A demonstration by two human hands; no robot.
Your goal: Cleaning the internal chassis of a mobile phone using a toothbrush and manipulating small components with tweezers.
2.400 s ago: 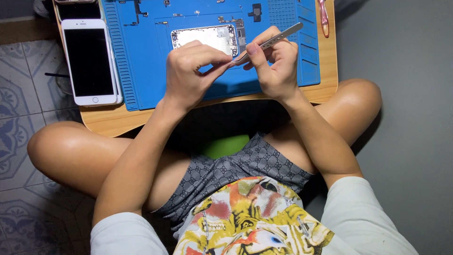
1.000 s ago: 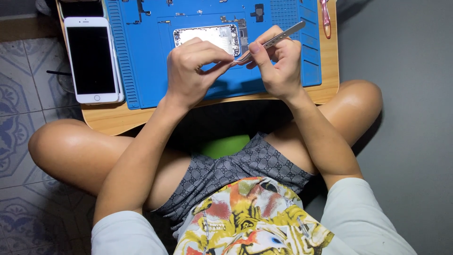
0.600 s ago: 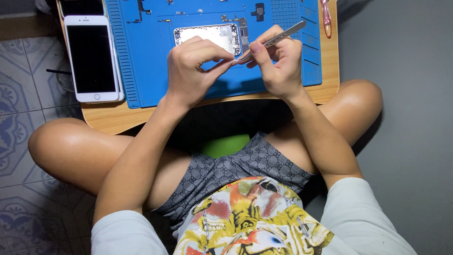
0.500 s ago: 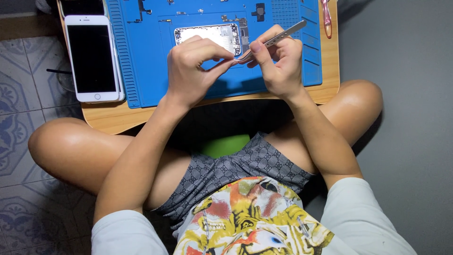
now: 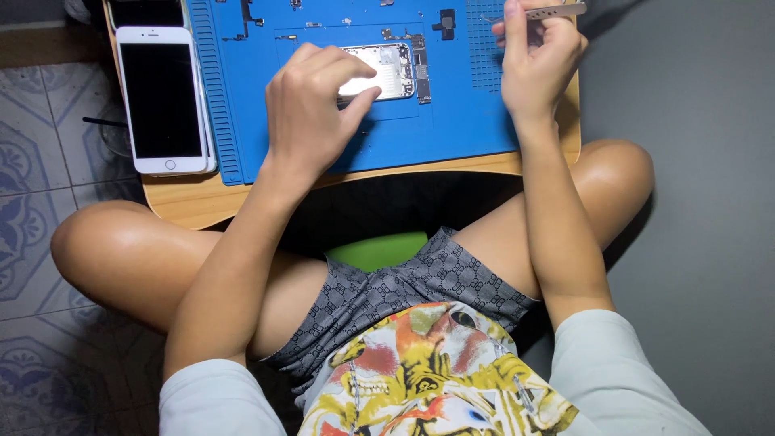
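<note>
At the bottom edge, a patterned shirt (image 5: 440,375) and grey printed shorts (image 5: 420,287), shirt cut off by the frame. Crossed bare knees at 9 and 3 o'clock, a green seat (image 5: 379,249) showing between them, mostly hidden. Beyond that, the wooden bench (image 5: 182,206), rounded front edge, its far part out of view. On it a blue work mat (image 5: 452,121) covering most of the surface.

Left hand (image 5: 311,113) lies on the mat, fingers curled down onto the near left end of the opened phone body (image 5: 383,71); grip pressed onto it, holding it flat, not lifted. The hand hides the left half of the phone, so how far it extends is not clear. Phone sits at 12 o'clock on the mat, silver inside facing up, a dark board strip along its right side.

Right hand (image 5: 537,64) at 1 o'clock, well apart from the phone, grip pinching metal tweezers (image 5: 549,11); tweezers point left, their tip hard to make out, rear end near the frame top.

White phone (image 5: 163,98) at 10 o'clock, screen dark, just beside the mat's left edge, something stacked under it. Small dark parts (image 5: 443,23) at the mat's far edge, too small to identify. Tiled floor (image 5: 32,161) at 9 o'clock.
</note>
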